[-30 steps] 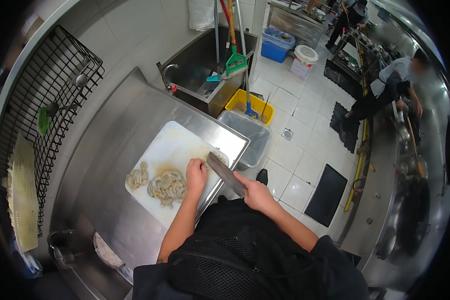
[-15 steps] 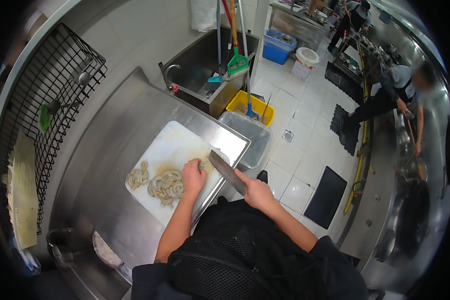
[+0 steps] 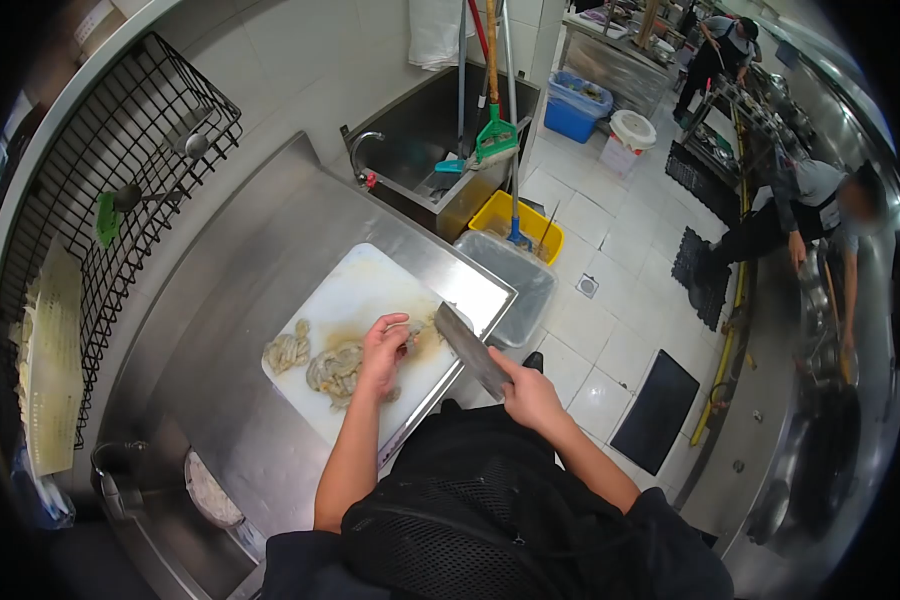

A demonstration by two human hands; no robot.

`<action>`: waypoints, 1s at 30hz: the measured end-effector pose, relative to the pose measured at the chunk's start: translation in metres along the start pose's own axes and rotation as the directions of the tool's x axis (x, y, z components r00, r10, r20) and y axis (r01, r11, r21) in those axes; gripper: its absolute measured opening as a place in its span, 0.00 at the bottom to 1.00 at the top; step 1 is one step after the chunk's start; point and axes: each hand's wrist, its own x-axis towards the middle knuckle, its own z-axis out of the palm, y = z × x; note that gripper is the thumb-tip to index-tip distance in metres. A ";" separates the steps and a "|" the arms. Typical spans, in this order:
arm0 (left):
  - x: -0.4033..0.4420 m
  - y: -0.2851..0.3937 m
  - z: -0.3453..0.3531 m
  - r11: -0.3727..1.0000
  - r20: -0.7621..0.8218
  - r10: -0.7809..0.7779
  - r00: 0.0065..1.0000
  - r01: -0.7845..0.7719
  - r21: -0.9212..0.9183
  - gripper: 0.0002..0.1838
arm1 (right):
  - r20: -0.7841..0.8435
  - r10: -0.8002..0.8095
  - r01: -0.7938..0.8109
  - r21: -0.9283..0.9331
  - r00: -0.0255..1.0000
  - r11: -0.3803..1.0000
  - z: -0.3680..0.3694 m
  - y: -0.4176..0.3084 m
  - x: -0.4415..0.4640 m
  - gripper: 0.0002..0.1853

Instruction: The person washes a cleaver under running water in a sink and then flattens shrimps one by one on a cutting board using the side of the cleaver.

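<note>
My right hand (image 3: 533, 392) is closed round the handle of a broad cleaver (image 3: 470, 352), whose blade reaches over the right edge of the white cutting board (image 3: 355, 275). Over the board, my left hand (image 3: 384, 352) has its fingers curled, with a small piece at the fingertips too small to make out clearly. Beside and partly behind that hand lies a pile of peeled shrimp (image 3: 336, 372). A smaller heap of shrimp (image 3: 288, 348) sits at the board's left corner. Brownish liquid and small scraps mark the board near the blade.
The board rests on a steel table (image 3: 220, 330). Beyond are a sink (image 3: 420, 190), a clear bin (image 3: 515, 285), a yellow bucket (image 3: 485, 215) and brooms. A wire rack (image 3: 120, 160) hangs left. Two other people stand at the right, one by the woks (image 3: 820, 360).
The view has shifted, so the scene sits further right. My left hand has drawn back toward the larger shrimp pile and its fingers have lifted. The cleaver stays in my right hand.
</note>
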 end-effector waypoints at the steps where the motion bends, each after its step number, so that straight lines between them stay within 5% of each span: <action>1: 0.001 0.000 -0.001 1.000 0.000 0.000 1.000 0.000 -0.002 0.18 | -0.004 0.019 -0.018 0.029 1.000 0.999 -0.001 -0.001 -0.001 0.39; 4: 0.003 -0.005 -0.004 0.997 0.031 0.026 0.999 -0.029 0.075 0.18 | -0.005 0.050 -0.050 0.061 0.999 0.997 -0.002 0.000 -0.002 0.39; 10: -0.003 0.000 0.014 0.998 0.034 0.017 0.999 -0.015 -0.066 0.16 | 0.011 0.068 -0.069 0.110 0.998 0.992 -0.003 0.004 -0.005 0.38; 15: 0.014 -0.015 -0.007 0.997 -0.115 0.007 0.993 0.002 0.072 0.12 | -0.021 -0.039 0.042 0.136 0.999 0.990 0.003 0.010 -0.004 0.37; 17: 0.013 0.001 -0.031 0.993 -0.170 0.081 0.982 -0.066 0.095 0.12 | 0.050 0.058 -0.068 0.205 0.997 0.976 -0.003 0.005 -0.004 0.37; 20: 0.020 0.033 -0.077 0.967 -0.284 0.221 0.933 -0.173 0.187 0.11 | -0.032 -0.032 0.038 0.238 0.999 0.971 0.011 0.016 -0.006 0.36; 22: 0.030 0.056 -0.119 0.878 -0.431 0.420 0.799 -0.236 0.417 0.09 | -0.125 -0.107 0.134 0.239 0.986 0.962 0.008 0.021 -0.003 0.36; 24: 0.037 0.069 -0.156 0.765 -0.483 0.551 0.680 -0.180 0.619 0.10 | -0.031 -0.029 0.035 0.208 0.999 0.977 0.005 0.017 -0.005 0.36; 25: 0.039 0.067 -0.176 0.769 -0.486 0.549 0.681 -0.182 0.613 0.10 | -0.031 -0.029 0.035 0.202 0.999 0.979 0.008 0.018 -0.005 0.36; 27: 0.039 0.068 -0.186 0.410 -0.336 0.612 0.716 0.076 0.909 0.11 | -0.076 -0.090 0.103 0.179 0.993 0.978 0.011 0.021 -0.002 0.35; 29: 0.029 0.068 -0.180 0.362 -0.299 0.533 0.792 0.106 0.926 0.14 | -0.078 -0.102 0.115 0.190 0.992 0.975 0.011 0.021 0.000 0.35; 30: 0.020 0.064 -0.167 0.192 -0.166 0.643 0.747 0.052 0.980 0.15 | -0.077 -0.101 0.115 0.207 0.992 0.972 0.012 0.022 -0.002 0.36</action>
